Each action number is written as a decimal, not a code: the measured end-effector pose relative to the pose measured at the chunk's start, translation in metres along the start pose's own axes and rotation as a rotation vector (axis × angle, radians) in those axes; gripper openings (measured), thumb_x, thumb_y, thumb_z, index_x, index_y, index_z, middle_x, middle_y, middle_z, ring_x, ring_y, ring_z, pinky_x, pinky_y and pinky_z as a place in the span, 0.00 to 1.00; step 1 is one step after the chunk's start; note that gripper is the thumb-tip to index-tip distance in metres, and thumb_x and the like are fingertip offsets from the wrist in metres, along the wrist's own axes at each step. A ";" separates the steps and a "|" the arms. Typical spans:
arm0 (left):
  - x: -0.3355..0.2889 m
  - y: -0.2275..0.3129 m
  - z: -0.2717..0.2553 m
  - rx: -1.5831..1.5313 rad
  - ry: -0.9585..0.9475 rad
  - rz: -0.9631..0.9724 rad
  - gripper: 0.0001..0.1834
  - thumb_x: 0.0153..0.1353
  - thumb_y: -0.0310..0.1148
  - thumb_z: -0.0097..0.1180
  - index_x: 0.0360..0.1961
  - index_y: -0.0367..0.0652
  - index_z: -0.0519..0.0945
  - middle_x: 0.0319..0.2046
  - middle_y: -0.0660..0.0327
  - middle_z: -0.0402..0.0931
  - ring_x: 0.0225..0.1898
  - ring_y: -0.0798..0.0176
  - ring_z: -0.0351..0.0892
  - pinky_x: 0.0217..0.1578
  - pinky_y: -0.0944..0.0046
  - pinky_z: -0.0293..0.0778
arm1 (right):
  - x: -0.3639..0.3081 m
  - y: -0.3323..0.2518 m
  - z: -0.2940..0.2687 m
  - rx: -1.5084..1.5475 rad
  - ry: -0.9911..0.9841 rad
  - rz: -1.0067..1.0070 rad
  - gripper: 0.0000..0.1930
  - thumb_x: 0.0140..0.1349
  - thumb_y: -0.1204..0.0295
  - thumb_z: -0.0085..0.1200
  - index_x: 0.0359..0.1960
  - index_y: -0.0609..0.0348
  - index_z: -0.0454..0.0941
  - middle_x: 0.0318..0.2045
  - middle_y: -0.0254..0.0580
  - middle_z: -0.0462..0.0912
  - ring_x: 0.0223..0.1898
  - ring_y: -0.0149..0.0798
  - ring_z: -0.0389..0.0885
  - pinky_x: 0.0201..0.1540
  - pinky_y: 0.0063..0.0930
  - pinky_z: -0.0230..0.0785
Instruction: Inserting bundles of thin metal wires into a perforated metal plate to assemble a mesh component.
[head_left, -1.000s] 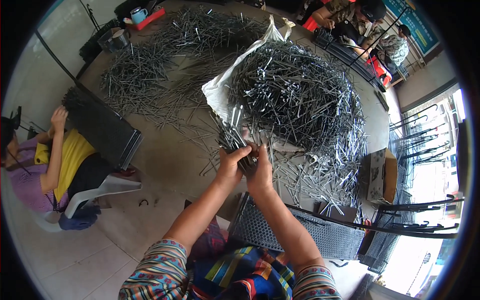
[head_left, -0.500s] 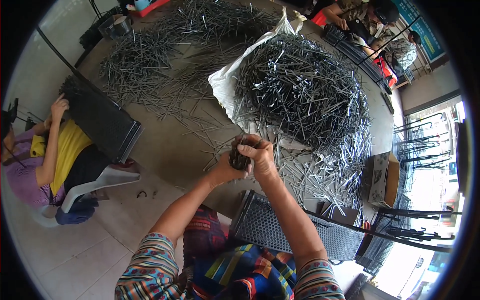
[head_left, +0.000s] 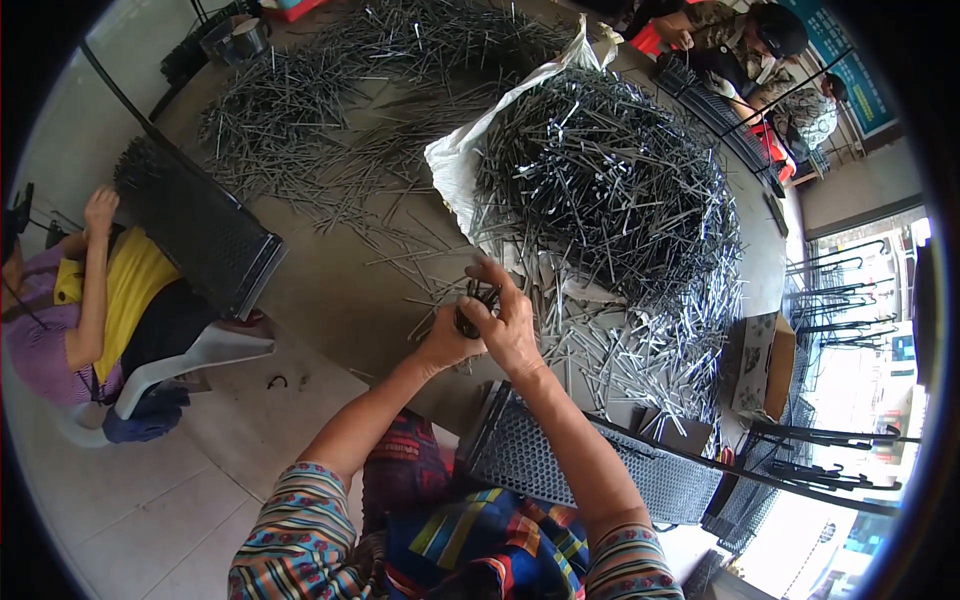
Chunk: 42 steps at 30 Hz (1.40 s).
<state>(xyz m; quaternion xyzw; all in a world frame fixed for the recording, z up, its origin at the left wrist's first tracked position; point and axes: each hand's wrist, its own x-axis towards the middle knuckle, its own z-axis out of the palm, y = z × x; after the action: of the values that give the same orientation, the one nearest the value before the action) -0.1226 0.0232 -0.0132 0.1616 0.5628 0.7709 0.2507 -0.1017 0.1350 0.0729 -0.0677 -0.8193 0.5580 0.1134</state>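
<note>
Close together in front of me, both my hands are at a small bundle of thin dark metal-looking strips. My left hand is closed around its lower part. My right hand grips it from the other side, thumb across the bundle and index finger raised; its other fingers are partly hidden. Just beyond my hands, a large heap of the same strips spills over a white woven sack. Below my forearms, a dark perforated panel leans between the table edge and my lap.
More strips are strewn over the table. At left a person in purple and yellow sits by another dark panel. People work at the far right. An open cardboard box stands on my right.
My right index finger has lifted away from the bundle, and the hand has turned slightly. My left hand keeps its hold. The person at left has drawn a hand back from their panel.
</note>
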 end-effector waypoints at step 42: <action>-0.025 -0.010 0.039 0.390 0.359 0.280 0.16 0.44 0.28 0.69 0.37 0.41 0.80 0.40 0.58 0.80 0.42 0.57 0.82 0.44 0.63 0.75 | -0.035 0.006 0.001 0.500 0.052 0.332 0.27 0.71 0.56 0.36 0.40 0.70 0.79 0.35 0.48 0.85 0.36 0.38 0.83 0.47 0.30 0.72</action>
<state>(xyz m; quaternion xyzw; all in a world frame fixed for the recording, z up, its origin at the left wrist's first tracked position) -0.0791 0.0426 -0.0096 0.1441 0.7079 0.6914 0.0028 -0.0682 0.1280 0.0634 -0.1852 -0.6310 0.7514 0.0548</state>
